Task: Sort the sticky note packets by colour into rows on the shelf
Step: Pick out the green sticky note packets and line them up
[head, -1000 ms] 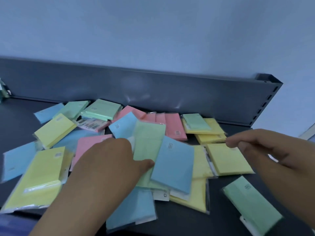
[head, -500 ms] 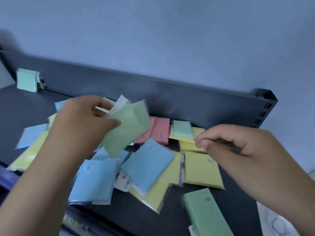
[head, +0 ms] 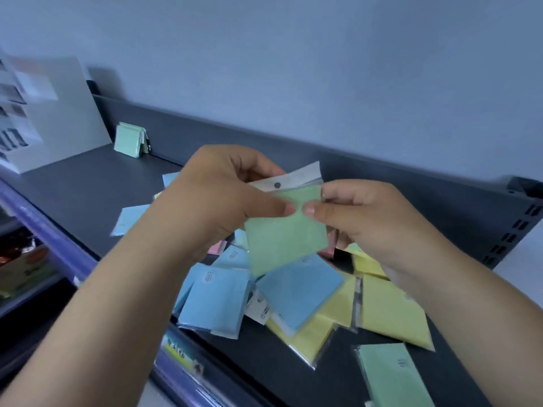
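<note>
A green packet (head: pixel 285 239) is pinched by left grip (head: pixel 223 201) and right grip (head: pixel 367 221); placement beside the shelf's (head: pixel 88 189) rear-left green stack (head: pixel 129 140) seems required next.

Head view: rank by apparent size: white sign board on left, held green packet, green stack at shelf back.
1. white sign board, cut by the frame edge.
2. held green packet, enlarged by nearness.
3. green stack, far off, so true size unsure.
</note>
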